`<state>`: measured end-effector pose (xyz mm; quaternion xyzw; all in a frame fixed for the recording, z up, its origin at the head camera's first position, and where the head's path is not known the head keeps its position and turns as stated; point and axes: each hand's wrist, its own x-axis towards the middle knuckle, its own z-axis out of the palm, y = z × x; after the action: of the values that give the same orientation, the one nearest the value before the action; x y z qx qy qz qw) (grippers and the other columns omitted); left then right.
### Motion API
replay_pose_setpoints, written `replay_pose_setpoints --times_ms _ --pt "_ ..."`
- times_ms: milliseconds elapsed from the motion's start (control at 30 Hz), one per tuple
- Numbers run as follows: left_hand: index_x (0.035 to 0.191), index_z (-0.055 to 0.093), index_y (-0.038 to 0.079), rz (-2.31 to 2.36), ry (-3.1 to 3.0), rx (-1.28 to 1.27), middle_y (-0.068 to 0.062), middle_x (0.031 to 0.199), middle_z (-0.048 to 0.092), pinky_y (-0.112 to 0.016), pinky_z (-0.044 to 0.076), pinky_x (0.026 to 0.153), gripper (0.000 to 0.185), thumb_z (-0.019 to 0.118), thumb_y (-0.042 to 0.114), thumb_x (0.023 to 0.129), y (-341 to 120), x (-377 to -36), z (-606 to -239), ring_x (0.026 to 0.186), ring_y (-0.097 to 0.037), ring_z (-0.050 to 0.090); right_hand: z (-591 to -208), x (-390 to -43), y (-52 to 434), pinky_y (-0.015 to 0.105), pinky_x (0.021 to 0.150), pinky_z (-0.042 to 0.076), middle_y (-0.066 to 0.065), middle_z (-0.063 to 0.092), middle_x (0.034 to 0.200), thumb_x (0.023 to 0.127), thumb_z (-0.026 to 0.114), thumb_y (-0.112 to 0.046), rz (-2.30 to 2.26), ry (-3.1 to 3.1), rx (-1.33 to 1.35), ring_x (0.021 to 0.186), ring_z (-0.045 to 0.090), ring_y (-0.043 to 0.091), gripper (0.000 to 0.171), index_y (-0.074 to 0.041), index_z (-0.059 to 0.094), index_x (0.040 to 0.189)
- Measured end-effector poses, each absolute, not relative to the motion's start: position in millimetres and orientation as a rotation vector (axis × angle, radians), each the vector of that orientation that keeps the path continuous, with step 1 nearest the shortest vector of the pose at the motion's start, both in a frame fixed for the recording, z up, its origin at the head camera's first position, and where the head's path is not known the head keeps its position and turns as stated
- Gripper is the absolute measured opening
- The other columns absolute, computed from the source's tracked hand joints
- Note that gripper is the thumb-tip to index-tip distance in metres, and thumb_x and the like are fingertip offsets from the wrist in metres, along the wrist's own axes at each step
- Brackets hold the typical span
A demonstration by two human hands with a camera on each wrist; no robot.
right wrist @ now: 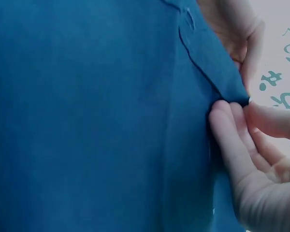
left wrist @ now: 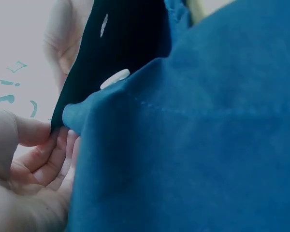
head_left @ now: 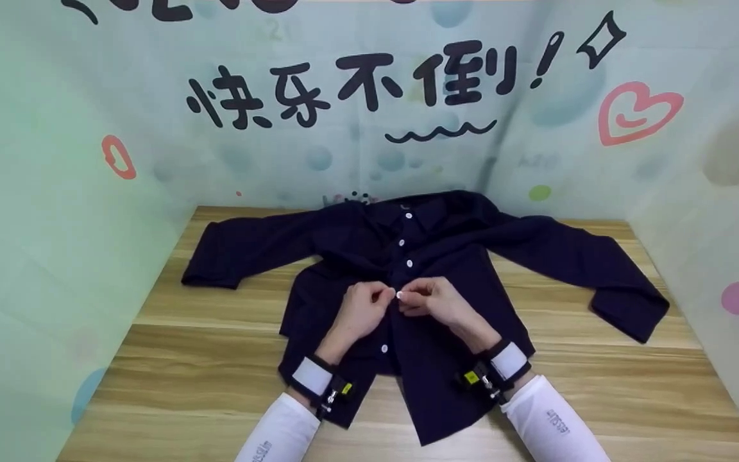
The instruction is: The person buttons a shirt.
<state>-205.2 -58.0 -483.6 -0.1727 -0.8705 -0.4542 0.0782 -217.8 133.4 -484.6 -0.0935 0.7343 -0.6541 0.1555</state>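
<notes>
A dark blue shirt [head_left: 427,256] lies flat on a wooden surface [head_left: 183,385], with its front facing up and both long sleeves spread out to the sides. Pale walls [head_left: 55,224] with painted dots, a pink heart [head_left: 636,112] and big black letters [head_left: 369,83] stand close around the surface on three sides. Nothing lies on top of the shirt except the two hands. A row of small white buttons runs down the middle of the shirt; the upper ones look done up, and one lower button [head_left: 383,348] sits alone near the wrists. The left hand [head_left: 362,308] and the right hand [head_left: 437,301] meet at the middle of the shirt front, almost touching each other. Between them is one white button [head_left: 399,294]. The left grip pinches the edge of the cloth beside that button with thumb and fingers [left wrist: 48,154]. The right grip pinches the other cloth edge in the same way, fingers [right wrist: 232,130] against thumb. Both wrists wear dark straps with white patches.
</notes>
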Motion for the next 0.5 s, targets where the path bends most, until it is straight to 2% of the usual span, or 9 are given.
replay_pose_setpoints --times_ms 133,267,400,500 --pt "0.087 0.077 0.004 -1.374 -2.653 -0.531 -0.001 0.074 0.066 -0.028 0.045 0.063 0.016 0.065 0.010 0.096 -59 -206 -483 0.065 -0.010 0.053 -488 -219 135 0.031 0.075 0.060 0.007 0.072 0.083 0.096 0.069 -0.005 -1.878 2.103 -0.259 0.077 0.070 0.014 0.017 0.012 0.070 0.101" --pt "0.092 0.075 0.001 -1.326 -2.707 -0.629 -0.005 0.078 0.068 -0.030 0.047 0.063 0.014 0.062 0.004 0.095 -59 -207 -483 0.067 -0.015 0.057 -486 -217 134 0.028 0.070 0.060 0.011 0.073 0.081 0.094 0.071 -0.003 -1.825 2.235 -0.271 0.072 0.070 0.013 0.017 0.013 0.072 0.099" --pt "0.102 0.075 0.000 -1.121 -2.798 -0.744 -0.012 0.094 0.073 -0.040 0.054 0.077 0.016 0.061 0.004 0.096 -63 -203 -480 0.084 -0.027 0.068 -480 -215 139 0.026 0.070 0.057 0.012 0.075 0.087 0.095 0.072 -0.010 -1.539 2.487 -0.430 0.074 0.069 0.013 0.018 0.007 0.076 0.098" --pt "0.109 0.075 0.000 -0.895 -2.866 -0.809 -0.014 0.102 0.072 -0.045 0.054 0.087 0.020 0.062 0.011 0.098 -69 -197 -473 0.096 -0.033 0.070 -474 -214 148 0.033 0.077 0.056 0.009 0.077 0.096 0.096 0.072 -0.019 -1.216 2.675 -0.611 0.085 0.070 0.018 0.021 0.000 0.079 0.103"
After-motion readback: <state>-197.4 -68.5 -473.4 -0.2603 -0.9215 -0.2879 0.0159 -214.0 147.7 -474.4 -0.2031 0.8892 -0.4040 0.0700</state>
